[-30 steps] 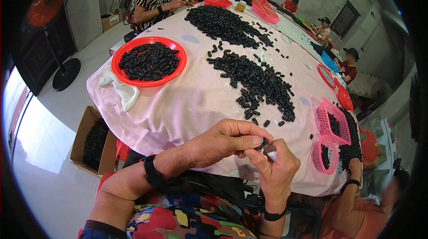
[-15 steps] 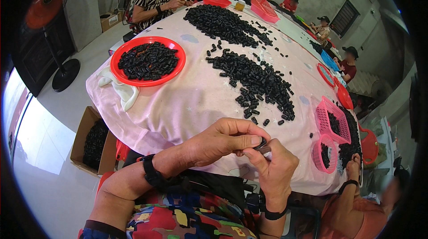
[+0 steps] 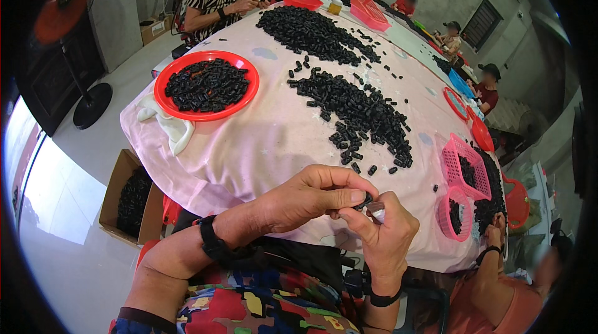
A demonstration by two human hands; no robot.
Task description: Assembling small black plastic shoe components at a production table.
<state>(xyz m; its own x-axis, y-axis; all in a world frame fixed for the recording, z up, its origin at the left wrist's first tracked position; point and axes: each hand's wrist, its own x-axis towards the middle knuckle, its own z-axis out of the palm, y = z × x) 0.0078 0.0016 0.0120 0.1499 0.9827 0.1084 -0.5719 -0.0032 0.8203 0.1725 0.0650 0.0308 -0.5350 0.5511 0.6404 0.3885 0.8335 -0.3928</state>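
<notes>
Over the near edge of the table, my left hand (image 3: 308,198) pinches a small black cylindrical piece (image 3: 364,200) between thumb and fingers. My right hand (image 3: 391,234) is closed just beside it, gripping a small flat greyish piece (image 3: 376,210) with a thin, blade-like look; its exact kind is hard to make out. The two hands nearly touch, and their fingers hide part of both things. Beyond them lies a loose pile of similar black pieces (image 3: 361,113) on the pale pink tablecloth (image 3: 249,153).
A red plate (image 3: 254,90) of black pieces stands at the left, by a white cloth (image 3: 177,134). Below is a cardboard box (image 3: 112,194) of black pieces. Pink baskets (image 3: 468,194) and a co-worker's hand (image 3: 496,229) are at the right. A larger pile (image 3: 305,32) lies farther back.
My right hand has shifted slightly to the right, and more of the flat piece shows between the hands. My left hand stays put. The co-worker's arm at the right has moved a little.
</notes>
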